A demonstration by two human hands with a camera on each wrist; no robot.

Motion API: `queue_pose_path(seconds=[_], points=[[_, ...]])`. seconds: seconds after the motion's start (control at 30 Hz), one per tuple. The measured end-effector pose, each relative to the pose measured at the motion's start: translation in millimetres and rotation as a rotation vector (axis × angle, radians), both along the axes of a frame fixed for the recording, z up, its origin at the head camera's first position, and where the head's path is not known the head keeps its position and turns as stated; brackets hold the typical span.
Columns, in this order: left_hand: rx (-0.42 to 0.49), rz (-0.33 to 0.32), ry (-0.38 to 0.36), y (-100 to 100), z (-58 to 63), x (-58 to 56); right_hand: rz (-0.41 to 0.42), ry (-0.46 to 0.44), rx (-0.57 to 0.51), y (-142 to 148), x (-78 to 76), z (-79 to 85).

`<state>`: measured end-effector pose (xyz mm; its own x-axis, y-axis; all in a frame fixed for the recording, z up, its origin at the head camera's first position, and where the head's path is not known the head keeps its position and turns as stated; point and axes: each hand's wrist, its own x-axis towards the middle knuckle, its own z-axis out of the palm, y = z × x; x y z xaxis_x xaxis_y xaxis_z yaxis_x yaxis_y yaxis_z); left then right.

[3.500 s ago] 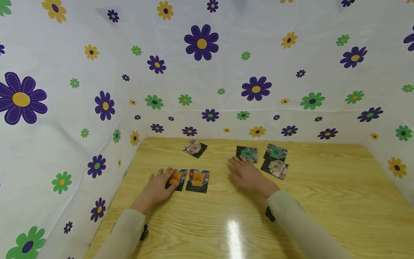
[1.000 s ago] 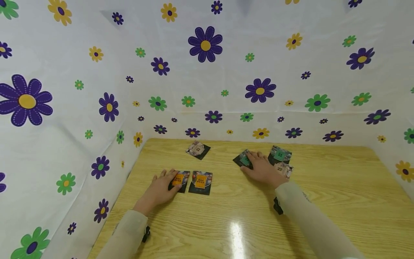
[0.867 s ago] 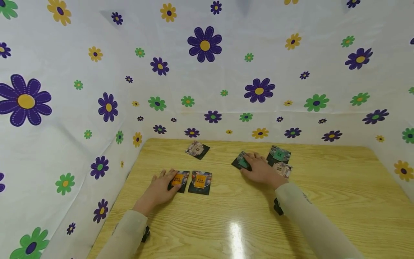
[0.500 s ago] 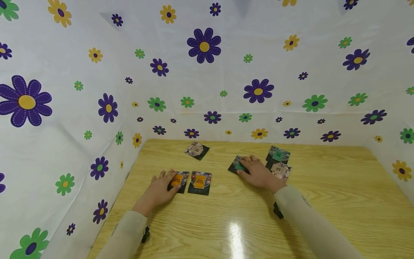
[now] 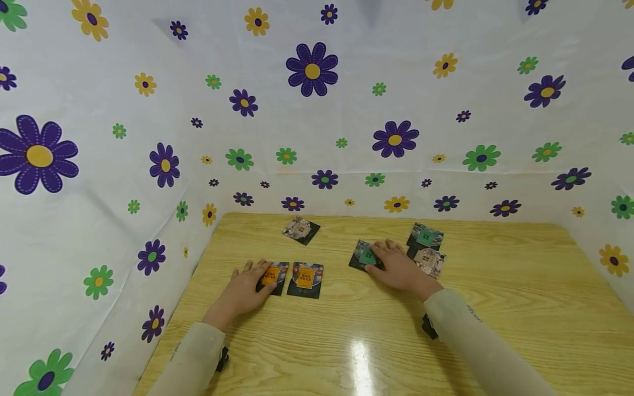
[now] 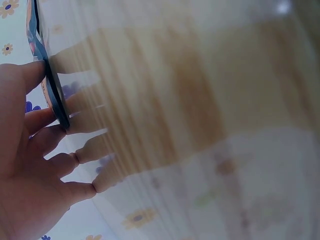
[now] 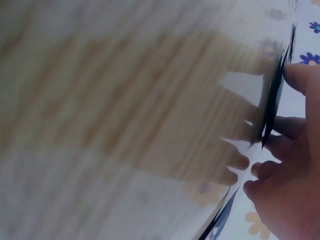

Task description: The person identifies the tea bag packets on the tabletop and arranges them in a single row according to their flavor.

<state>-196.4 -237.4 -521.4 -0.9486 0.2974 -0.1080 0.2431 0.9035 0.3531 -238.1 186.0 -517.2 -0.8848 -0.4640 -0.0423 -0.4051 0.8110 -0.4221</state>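
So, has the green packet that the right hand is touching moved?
Yes: the green-labelled packet has moved left and farther from the back edge of the table.

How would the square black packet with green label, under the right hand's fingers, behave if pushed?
That green-labelled packet probably slides easily on the glossy yellow wood-grain tabletop; lying thin and flat, it looks light and unlikely to roll.

We are resting our left hand on the first packet, with a second packet just right and a third packet behind. Our right hand is touching a fourth packet, left of a fifth packet with a sixth packet behind.
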Motion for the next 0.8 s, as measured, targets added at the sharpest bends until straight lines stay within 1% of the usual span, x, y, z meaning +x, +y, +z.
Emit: queue_pose_path(seconds=[0.13,0.33,0.63,0.8], points=[[0.001,0.003,-0.001,0.2,0.4,-0.2,0.024,-0.013,-0.016,-2.4,2.3,0.2],[-0.008,0.003,-0.010,0.7,0.2,0.0,0.053,-0.002,-0.020,-6.8,8.4,0.8],[-0.007,0.010,-0.014,0.9,4.2,0.9,0.117,0.023,-0.002,-17.3,18.7,2.5],[-0.007,0.008,-0.020,1.2,5.0,1.0,0.142,0.009,0.009,-23.0,23.6,4.2]])
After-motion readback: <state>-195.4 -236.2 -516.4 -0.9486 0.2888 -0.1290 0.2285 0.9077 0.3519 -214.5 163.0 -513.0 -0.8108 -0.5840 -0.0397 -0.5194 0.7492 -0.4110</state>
